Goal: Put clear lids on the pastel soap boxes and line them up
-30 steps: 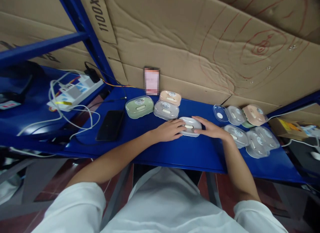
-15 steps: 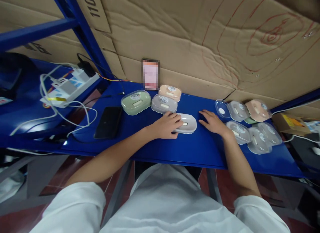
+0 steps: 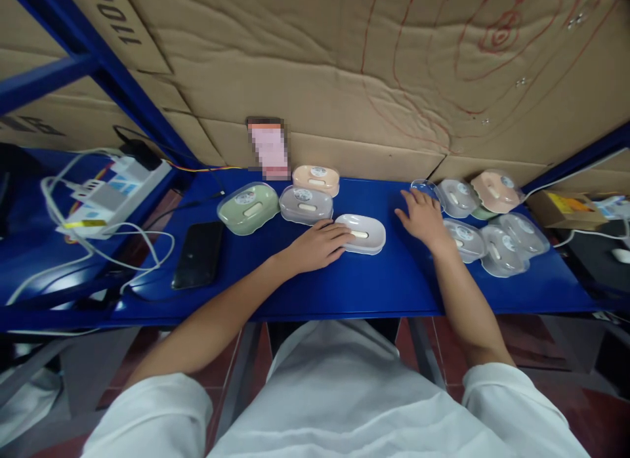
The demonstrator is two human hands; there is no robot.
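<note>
A pale grey soap dish (image 3: 371,238) stands uncovered in the middle of the blue table, with an off-white strip along its floor. My left hand (image 3: 317,247) grips the dish's left end, its fingers reaching over the rim towards the strip. Fingers apart, my right hand (image 3: 422,216) is at the near edge of a loose clear lid (image 3: 424,186) and partly hides it; whether it touches the lid I cannot tell. Just behind my left hand are lidded soap dishes: a grey one (image 3: 306,205), a green one (image 3: 249,209) and a peach one (image 3: 316,181).
More lidded soap dishes sit at the right, among them a peach one (image 3: 496,190) and a grey one (image 3: 465,241). A black phone (image 3: 197,254) lies at the left near a power strip (image 3: 115,199) with cables. A blurred-out screen (image 3: 270,149) leans against the cardboard wall (image 3: 305,71).
My right hand has moved away from me and to the right, reaching the loose clear lid. My left hand stays at the uncovered dish, its fingers now straighter. The camera view has shifted.
</note>
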